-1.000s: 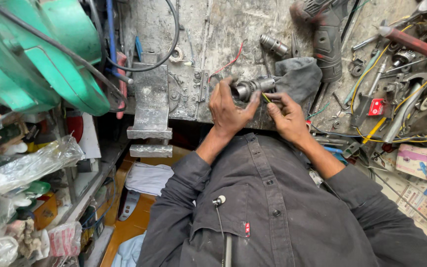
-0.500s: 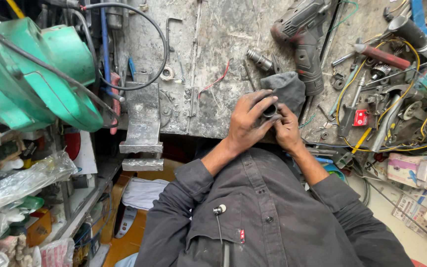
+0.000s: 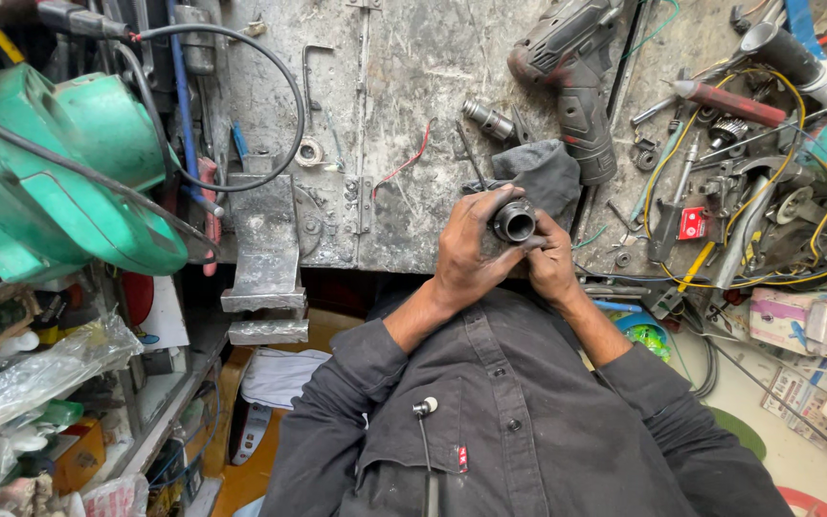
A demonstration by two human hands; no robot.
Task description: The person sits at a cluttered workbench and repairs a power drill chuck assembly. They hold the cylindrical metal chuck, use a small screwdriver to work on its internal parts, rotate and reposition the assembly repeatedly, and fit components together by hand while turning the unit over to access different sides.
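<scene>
Two hands, left hand [image 3: 466, 254] and right hand [image 3: 552, 268], grip metal cylinder [image 3: 514, 222].

Open room lay on the bare metal bench [image 3: 413, 86] ahead and left of the hands. Straight ahead, a grey rag [image 3: 543, 172] and a drill [image 3: 571, 67] blocked the way. To the right, tangled yellow wires [image 3: 815, 230] and tools crowded everything; far left, a green machine [image 3: 50, 182] closed it off.
</scene>
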